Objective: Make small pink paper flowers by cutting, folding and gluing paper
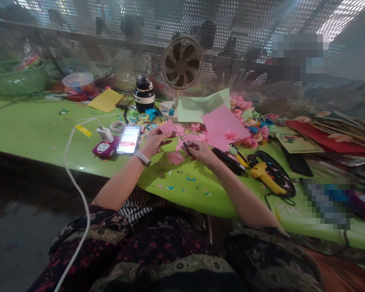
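Note:
My left hand [153,142] pinches a small piece of pink paper [167,127] over the green tabletop. In my right hand [200,152] is a pair of scissors [185,143], its thin blades pointing up and left at the paper's right edge. Whether the blades touch the paper I cannot tell. Just below lies a folded pink piece [175,157]. Behind my hands, a larger pink sheet [220,123] overlaps a pale green sheet [200,107]. Pink cuttings are scattered between these and my fingers.
Left of my hands lie a lit phone [128,140] and a purple power socket [103,149] with a white cable [67,164]. Behind stand a black bottle [144,95] and a fan [181,63]. Rightward are paper flowers [241,106], a black tool [229,161] and a yellow glue gun [266,176].

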Action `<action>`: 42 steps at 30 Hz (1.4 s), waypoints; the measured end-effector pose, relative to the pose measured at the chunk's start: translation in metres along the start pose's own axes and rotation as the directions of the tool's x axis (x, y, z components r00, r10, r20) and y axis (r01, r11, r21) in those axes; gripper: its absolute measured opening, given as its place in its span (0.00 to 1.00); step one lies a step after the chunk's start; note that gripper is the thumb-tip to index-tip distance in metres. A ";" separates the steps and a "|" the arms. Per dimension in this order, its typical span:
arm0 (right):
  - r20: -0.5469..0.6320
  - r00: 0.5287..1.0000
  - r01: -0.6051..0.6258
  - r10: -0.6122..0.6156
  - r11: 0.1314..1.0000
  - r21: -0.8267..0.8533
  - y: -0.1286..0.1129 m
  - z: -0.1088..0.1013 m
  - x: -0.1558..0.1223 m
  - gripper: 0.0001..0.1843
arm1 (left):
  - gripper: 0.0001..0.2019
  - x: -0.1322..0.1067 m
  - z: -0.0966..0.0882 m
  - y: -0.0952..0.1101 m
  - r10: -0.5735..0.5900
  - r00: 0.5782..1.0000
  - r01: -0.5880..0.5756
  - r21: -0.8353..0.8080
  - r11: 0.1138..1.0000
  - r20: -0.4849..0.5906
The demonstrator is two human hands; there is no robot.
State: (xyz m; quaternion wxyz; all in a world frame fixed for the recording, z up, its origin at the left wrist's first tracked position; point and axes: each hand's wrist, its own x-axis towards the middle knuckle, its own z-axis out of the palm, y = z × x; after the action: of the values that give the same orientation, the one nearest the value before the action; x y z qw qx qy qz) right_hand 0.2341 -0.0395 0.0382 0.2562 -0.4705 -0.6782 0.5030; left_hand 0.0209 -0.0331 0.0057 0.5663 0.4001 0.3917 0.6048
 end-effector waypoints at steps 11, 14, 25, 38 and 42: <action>-0.013 1.000 -0.007 0.007 1.000 -0.025 0.001 0.001 0.002 0.13 | 0.23 0.001 -0.001 -0.001 0.015 1.000 -0.015 0.008 1.000 0.004; -0.010 1.000 -0.004 0.004 0.999 -0.033 0.001 0.001 0.001 0.13 | 0.22 0.001 -0.002 -0.002 0.018 1.000 -0.018 0.005 1.000 0.010; -0.002 1.000 -0.005 0.005 1.000 -0.010 -0.003 0.000 -0.001 0.11 | 0.21 0.004 -0.004 -0.004 0.031 0.999 -0.032 0.021 0.999 0.030; 0.006 0.999 0.032 -0.032 0.999 -0.014 0.003 -0.001 0.001 0.15 | 0.22 0.003 -0.003 -0.004 0.038 0.999 -0.039 0.022 0.999 0.030; -0.003 1.000 0.025 -0.025 0.999 -0.026 0.002 0.000 0.002 0.14 | 0.21 0.003 -0.004 -0.004 0.036 0.999 -0.036 0.005 0.999 0.038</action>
State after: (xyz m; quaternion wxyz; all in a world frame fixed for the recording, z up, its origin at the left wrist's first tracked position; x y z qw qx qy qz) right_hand 0.2343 -0.0378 0.0361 0.2575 -0.4662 -0.6900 0.4901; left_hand 0.0187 -0.0295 0.0009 0.5616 0.4199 0.3754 0.6061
